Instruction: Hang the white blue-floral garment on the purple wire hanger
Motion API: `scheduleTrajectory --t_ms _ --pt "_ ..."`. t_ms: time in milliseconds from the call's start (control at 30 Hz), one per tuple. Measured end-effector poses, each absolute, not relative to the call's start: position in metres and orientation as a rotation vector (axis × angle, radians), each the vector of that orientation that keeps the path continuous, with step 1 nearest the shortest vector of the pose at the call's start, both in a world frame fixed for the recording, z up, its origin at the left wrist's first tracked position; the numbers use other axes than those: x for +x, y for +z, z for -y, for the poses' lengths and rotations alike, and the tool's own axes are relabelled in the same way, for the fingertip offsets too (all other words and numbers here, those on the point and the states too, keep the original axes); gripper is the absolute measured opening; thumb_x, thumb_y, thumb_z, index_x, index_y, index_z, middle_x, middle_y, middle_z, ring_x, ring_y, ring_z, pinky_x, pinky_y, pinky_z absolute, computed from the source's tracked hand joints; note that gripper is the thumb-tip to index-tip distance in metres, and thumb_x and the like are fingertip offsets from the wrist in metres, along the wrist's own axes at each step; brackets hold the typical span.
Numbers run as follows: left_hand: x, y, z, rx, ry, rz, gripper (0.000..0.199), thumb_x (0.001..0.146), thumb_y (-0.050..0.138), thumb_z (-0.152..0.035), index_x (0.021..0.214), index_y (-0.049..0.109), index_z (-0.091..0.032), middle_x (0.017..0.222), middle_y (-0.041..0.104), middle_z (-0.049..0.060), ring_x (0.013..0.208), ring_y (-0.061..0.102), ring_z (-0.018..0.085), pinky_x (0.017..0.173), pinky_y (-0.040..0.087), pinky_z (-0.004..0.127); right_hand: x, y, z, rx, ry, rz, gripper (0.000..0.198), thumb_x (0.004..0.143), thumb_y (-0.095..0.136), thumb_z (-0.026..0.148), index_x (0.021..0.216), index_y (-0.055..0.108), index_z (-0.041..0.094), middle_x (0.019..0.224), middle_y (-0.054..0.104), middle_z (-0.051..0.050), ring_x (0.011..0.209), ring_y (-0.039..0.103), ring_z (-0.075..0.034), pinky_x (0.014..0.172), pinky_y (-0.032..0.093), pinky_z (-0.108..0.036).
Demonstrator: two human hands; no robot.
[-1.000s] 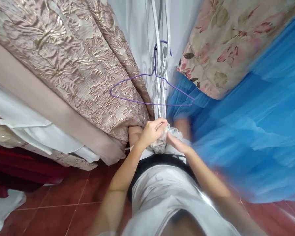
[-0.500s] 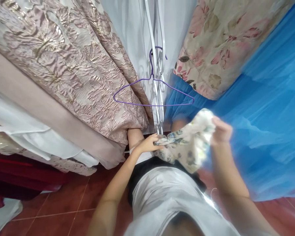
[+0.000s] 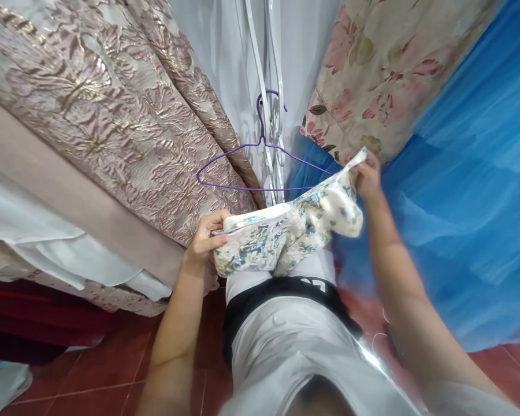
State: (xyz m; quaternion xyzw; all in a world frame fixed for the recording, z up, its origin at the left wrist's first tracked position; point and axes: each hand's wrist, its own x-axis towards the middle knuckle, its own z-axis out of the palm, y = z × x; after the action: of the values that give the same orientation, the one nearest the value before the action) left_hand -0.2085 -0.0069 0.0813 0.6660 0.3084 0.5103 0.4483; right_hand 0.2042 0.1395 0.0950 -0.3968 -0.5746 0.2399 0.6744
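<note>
Stretched out between both hands is a pair of white floral shorts (image 3: 260, 240) with blue, green and yellow print, its waist edge upward and tilted up toward the right. My left hand (image 3: 205, 236) pinches the left end of the waist, thumb in front. At the opposite end, my right hand (image 3: 367, 176) grips the raised corner of the waist; some of its fingers are behind the cloth. Just beyond the shorts hangs a purple hanger (image 3: 225, 155), bare of clothes, and the shorts cover its right lower corner.
White hanging straps (image 3: 266, 124) run down behind the hanger. A pink-gold brocade cloth (image 3: 112, 115) hangs at left, beside pale and white fabrics. On the right are a pink floral cloth (image 3: 372, 75) and blue tulle (image 3: 459, 219). Red tiles (image 3: 99, 381) cover the floor.
The shorts went from bunched to spread out and rose toward the hanger. My left hand moved left and slightly up; my right hand moved up and a little left.
</note>
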Motion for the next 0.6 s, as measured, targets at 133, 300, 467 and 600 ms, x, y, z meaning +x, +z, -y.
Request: scheduleTrajectory --t_ms 133,300,467,600 --pt "-0.195 0.097 0.016 1.805 1.051 -0.777 0.041 0.072 0.082 -0.053 0.08 0.06 -0.019 0.068 0.055 0.001 0.056 0.048 0.013 0.051 0.037 0.024 0.178 0.12 -0.188 -0.983 0.722 1.437 0.013 0.086 0.058 0.026 0.077 0.049 0.024 0.073 0.058 0.001 0.066 0.053 -0.014 0.062 0.046 -0.026" --pt "-0.193 0.097 0.022 1.845 1.124 -0.885 0.033 0.077 0.08 -0.042 0.078 0.057 -0.019 0.069 0.052 -0.001 0.058 0.048 0.012 0.052 0.036 0.022 0.136 0.134 -0.202 -1.119 0.758 1.668 0.023 0.075 0.078 0.02 0.068 0.056 0.019 0.061 0.056 0.002 0.066 0.05 -0.013 0.061 0.042 -0.024" --pt "-0.194 0.091 0.032 1.679 1.211 -0.878 0.033 0.08 0.079 -0.044 0.079 0.055 -0.021 0.064 0.048 -0.003 0.052 0.042 0.011 0.048 0.033 0.022 0.097 0.127 -0.172 -1.313 0.601 1.791 0.049 0.082 0.075 0.037 0.049 0.041 0.023 0.044 0.031 0.005 0.052 0.033 -0.011 0.052 0.032 -0.027" --pt "-0.188 0.091 0.035 1.737 1.226 -0.918 0.03 0.081 0.076 -0.045 0.083 0.059 -0.021 0.068 0.055 -0.001 0.057 0.049 0.013 0.051 0.04 0.023 0.078 0.124 -0.137 -1.158 0.754 1.674 0.049 0.097 0.052 0.038 0.054 0.032 0.024 0.049 0.028 0.004 0.05 0.027 -0.011 0.048 0.025 -0.028"
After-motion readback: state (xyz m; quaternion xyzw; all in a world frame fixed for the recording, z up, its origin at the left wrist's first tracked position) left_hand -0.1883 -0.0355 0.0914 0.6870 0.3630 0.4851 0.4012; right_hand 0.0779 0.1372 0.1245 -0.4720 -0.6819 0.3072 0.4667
